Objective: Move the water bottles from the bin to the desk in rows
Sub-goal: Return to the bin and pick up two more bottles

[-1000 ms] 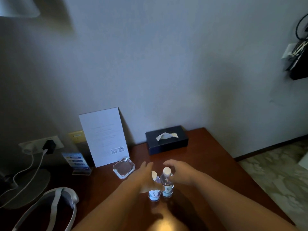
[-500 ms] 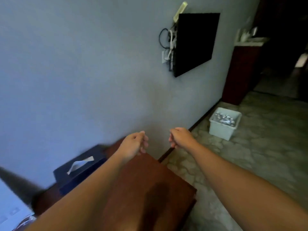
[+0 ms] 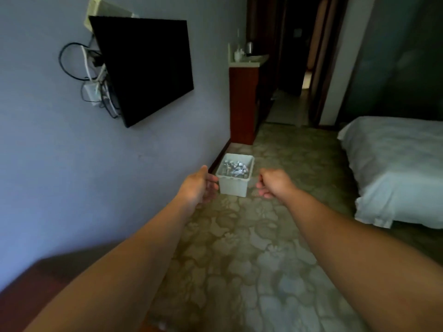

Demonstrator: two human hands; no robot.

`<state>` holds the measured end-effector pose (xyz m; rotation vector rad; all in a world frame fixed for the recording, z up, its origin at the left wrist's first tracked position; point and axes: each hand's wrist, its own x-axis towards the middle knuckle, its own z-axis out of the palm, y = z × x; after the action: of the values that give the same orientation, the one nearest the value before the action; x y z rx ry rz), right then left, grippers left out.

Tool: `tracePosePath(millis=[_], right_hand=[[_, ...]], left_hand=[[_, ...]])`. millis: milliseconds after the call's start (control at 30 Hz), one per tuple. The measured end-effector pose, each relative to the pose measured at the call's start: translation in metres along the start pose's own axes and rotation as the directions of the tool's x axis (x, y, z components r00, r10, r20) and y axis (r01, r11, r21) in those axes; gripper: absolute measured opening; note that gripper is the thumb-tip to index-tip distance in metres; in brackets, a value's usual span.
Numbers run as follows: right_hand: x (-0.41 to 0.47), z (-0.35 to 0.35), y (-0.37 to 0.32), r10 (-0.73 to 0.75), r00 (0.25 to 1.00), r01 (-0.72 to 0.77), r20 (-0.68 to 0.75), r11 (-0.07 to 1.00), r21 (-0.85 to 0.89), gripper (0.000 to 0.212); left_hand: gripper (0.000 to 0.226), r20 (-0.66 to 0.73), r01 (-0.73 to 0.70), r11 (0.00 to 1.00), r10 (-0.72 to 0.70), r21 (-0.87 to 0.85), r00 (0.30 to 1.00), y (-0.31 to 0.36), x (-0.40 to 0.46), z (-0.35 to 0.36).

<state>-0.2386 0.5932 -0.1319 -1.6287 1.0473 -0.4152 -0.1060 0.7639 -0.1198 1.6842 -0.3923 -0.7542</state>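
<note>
Water bottles (image 3: 234, 168) lay heaped in a white bin (image 3: 233, 186) on the patterned floor (image 3: 251, 248), by the foot of the wall. Nearest, a corner of the brown desk (image 3: 36, 291) showed at lower left. Both bare arms stretched forward above the floor. The left hand (image 3: 199, 185) was empty with its fingers loosely spread; the right hand (image 3: 274, 183) was empty too, fingers curled under. Each hand flanked the bin without touching it. Farther off stood a wall television (image 3: 143, 68), a white bed (image 3: 395, 168) and a wooden cabinet (image 3: 243, 104).
</note>
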Motion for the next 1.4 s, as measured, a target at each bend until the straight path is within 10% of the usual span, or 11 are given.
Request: tracePosePath(millis=[700,1400], right_hand=[[0.401,0.053,-0.104,0.134,0.991,-0.13,-0.009,0.978,0.162,0.025],[0.897,0.069,-0.143,0.315,0.949,-0.301,0.009,0.901,0.313,0.024]], left_hand=[[0.045,0.029,0.005,0.988,-0.009,0.156,1.0,0.091,0.415,0.007],[0.044,0.153,0.127,0.974,-0.157,0.189,0.976,0.162,0.904,0.165]])
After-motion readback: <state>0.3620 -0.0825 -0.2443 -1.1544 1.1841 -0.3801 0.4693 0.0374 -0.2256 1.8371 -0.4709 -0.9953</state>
